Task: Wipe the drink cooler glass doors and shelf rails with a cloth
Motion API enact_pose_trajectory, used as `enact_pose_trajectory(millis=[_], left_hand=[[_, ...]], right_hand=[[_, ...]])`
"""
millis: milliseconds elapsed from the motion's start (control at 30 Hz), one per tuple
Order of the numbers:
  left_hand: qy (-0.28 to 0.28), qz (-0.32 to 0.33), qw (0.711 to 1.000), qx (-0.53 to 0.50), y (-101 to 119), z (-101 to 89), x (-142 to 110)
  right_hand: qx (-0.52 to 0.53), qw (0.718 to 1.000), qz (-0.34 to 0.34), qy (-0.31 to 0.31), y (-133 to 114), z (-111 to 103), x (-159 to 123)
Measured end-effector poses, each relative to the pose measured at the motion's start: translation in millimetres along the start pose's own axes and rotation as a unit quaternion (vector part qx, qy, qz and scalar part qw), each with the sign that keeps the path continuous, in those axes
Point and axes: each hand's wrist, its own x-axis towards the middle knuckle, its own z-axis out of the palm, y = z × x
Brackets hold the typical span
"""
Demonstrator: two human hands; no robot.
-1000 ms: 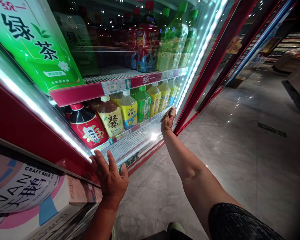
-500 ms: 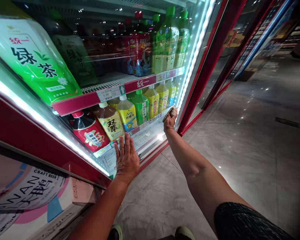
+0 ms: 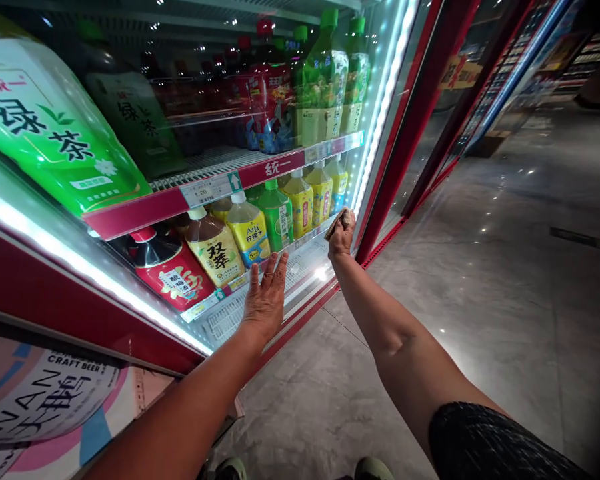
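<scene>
A glass-fronted drinks cooler with a red frame (image 3: 300, 327) stands before me, lit by white strips on both sides. My left hand (image 3: 266, 303) is open with its fingers spread, over the lower glass in front of the bottom shelf; whether the palm touches cannot be made out. My right hand (image 3: 342, 239) is closed round a brownish folded cloth (image 3: 336, 223), at the glass's lower right beside the light strip. Behind the glass, the lower shelf has a red-labelled bottle (image 3: 175, 273), a brown-and-cream bottle (image 3: 215, 250) and several yellow and green ones. Large green tea bottles (image 3: 63, 123) stand above.
A carton printed with craft beer lettering (image 3: 55, 400) stands at the lower left beside the cooler. More red door frames (image 3: 430, 113) run off to the right. Shiny grey floor tiles (image 3: 480, 267) spread out on the right, and my shoes (image 3: 373, 467) show at the bottom.
My left hand has shifted slightly right and upward, its fingers spreading wider. The right hand stays by the light strip with the cloth. The view has turned a little, moving the bottles leftward.
</scene>
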Motion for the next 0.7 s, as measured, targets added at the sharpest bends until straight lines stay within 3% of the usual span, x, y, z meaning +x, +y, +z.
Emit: enact_pose_trajectory(millis=[100, 267, 433, 600, 700], left_hand=[[-0.009, 0.014, 0.999, 0.049, -5.3, 6.4, -2.5], [-0.003, 0.032, 0.996, 0.082, -12.2, 15.6, -4.8], [-0.003, 0.039, 0.996, 0.084, -12.0, 15.1, -4.3], [-0.011, 0.03, 0.996, 0.08, -8.1, 13.2, -1.0], [-0.008, 0.028, 0.997, 0.078, -6.7, 13.6, 0.7]], right_hand=[[-0.008, 1.0, 0.008, 0.0, 6.7, -5.8, 3.7], [-0.025, 0.993, 0.117, 0.012, 9.6, -17.3, 23.2], [-0.028, 0.997, 0.076, 0.012, -0.7, -18.6, 30.3], [-0.069, 0.992, 0.101, 0.038, -4.4, -15.4, 29.2], [-0.042, 0.998, 0.047, 0.019, -1.6, -14.0, 37.3]])
